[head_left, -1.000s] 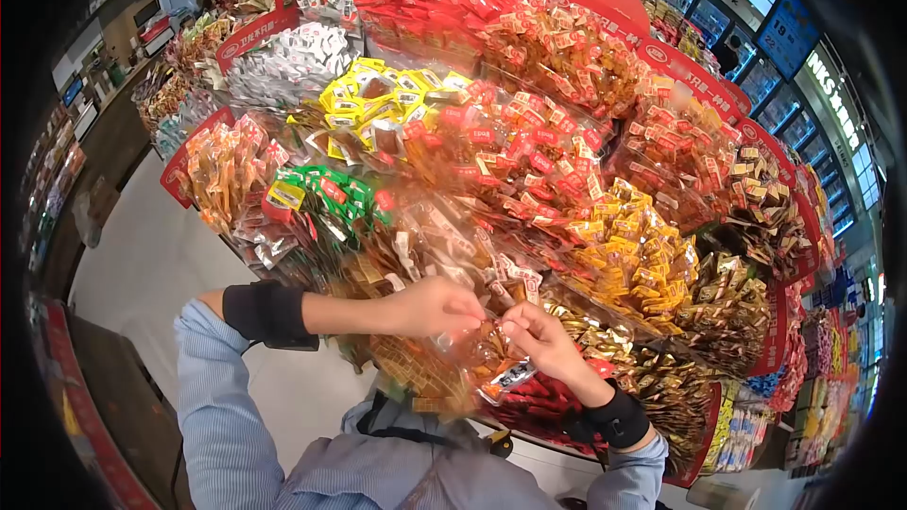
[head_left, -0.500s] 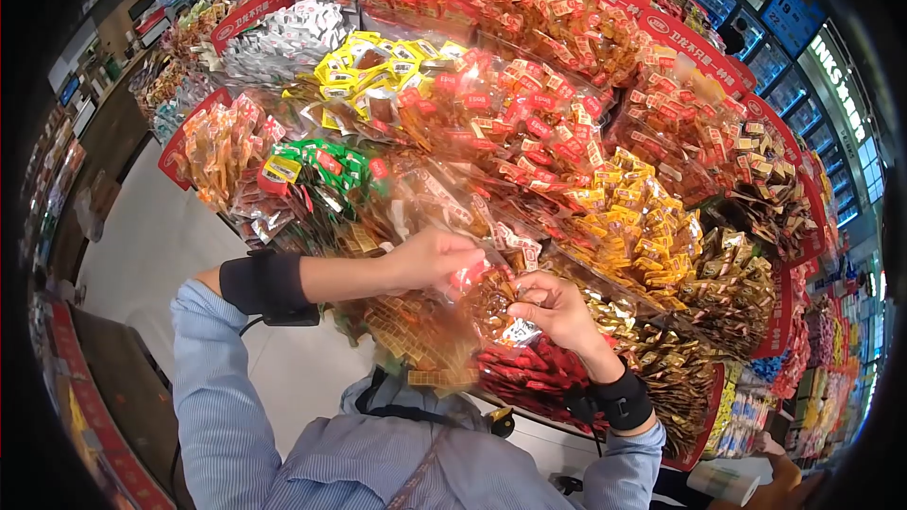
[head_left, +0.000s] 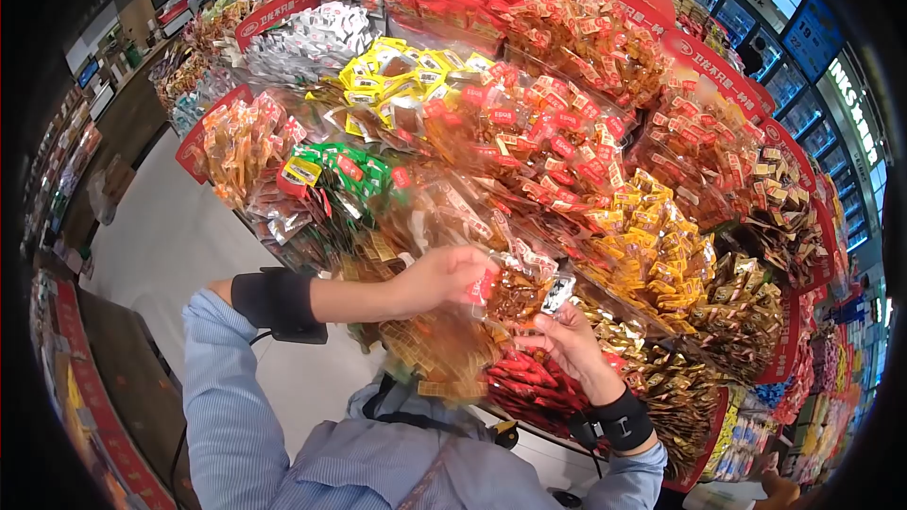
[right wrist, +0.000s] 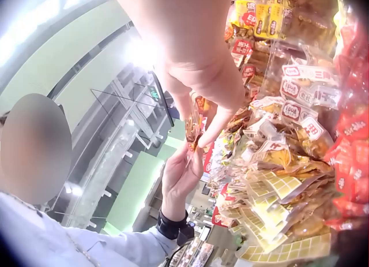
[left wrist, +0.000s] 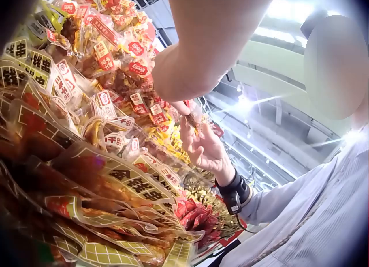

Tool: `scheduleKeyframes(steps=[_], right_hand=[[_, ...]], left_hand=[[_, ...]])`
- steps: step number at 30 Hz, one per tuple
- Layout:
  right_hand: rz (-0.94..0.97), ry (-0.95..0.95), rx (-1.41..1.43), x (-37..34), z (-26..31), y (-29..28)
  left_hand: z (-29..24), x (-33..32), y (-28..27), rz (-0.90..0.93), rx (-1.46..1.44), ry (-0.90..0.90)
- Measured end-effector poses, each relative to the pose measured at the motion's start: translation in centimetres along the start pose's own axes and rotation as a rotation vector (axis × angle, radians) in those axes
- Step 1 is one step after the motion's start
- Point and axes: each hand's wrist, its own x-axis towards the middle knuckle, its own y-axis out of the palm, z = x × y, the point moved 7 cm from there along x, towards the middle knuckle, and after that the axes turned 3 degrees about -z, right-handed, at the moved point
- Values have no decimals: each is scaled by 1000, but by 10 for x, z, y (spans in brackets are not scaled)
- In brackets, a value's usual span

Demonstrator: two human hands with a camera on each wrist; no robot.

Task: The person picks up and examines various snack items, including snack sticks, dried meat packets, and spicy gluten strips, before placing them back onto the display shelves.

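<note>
Between the two hands is a small clear snack packet (head_left: 518, 295) with reddish-brown food inside, a red label at its left end and a black-and-white label at its right. My left hand (head_left: 436, 281) pinches the red-label end. At the lower right edge, the thumb and fingers of my right hand (head_left: 572, 340) grip the packet. In the right wrist view the packet (right wrist: 194, 127) appears edge-on, with fingers of both hands on it. The left wrist view shows the right hand (left wrist: 202, 148) from the side, the packet partly hidden behind the left hand.
Beneath the hands spreads a large display heaped with packets: gold-checked ones (head_left: 430, 348), red ones (head_left: 534, 382), yellow-orange ones (head_left: 652, 250) and green ones (head_left: 357, 170). Red sign boards (head_left: 713, 66) edge the sections. Pale floor (head_left: 165, 236) lies at the left.
The packet, earlier hanging below both hands, has been raised and turned nearly level, its black-and-white label swinging to the upper right. My right hand has shifted from the top edge to the lower right.
</note>
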Motion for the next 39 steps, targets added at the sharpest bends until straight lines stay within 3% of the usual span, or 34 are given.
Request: scheduleKeyframes(steps=[1, 5, 9, 18, 28, 31, 35, 36, 39], right_hand=[[-17, 1, 81, -1, -2, -3], [14, -28, 31, 0, 5, -4], [-72, -101, -48, -1, 6, -15], [-215, -173, -288, -6, 19, -32], [-227, -169, -291, -7, 29, -35], [-224, -403, -357, -20, 55, -47], [-377, -667, -447, -45, 99, -64], [-392, -679, -479, -47, 101, -68], [-368, -659, -503, -45, 94, -67]], left_hand=[[2, -2, 3, 24, 5, 13], [11, -4, 5, 138, 53, 30], [18, 1, 8, 204, 24, 32], [23, 16, 17, 224, 30, -7], [19, 26, 15, 237, 31, 23], [4, 34, 2, 173, 242, 36], [-19, 50, -6, 95, 699, 260], [-30, 53, -2, 115, 810, 389], [-35, 66, 1, 81, 804, 496]])
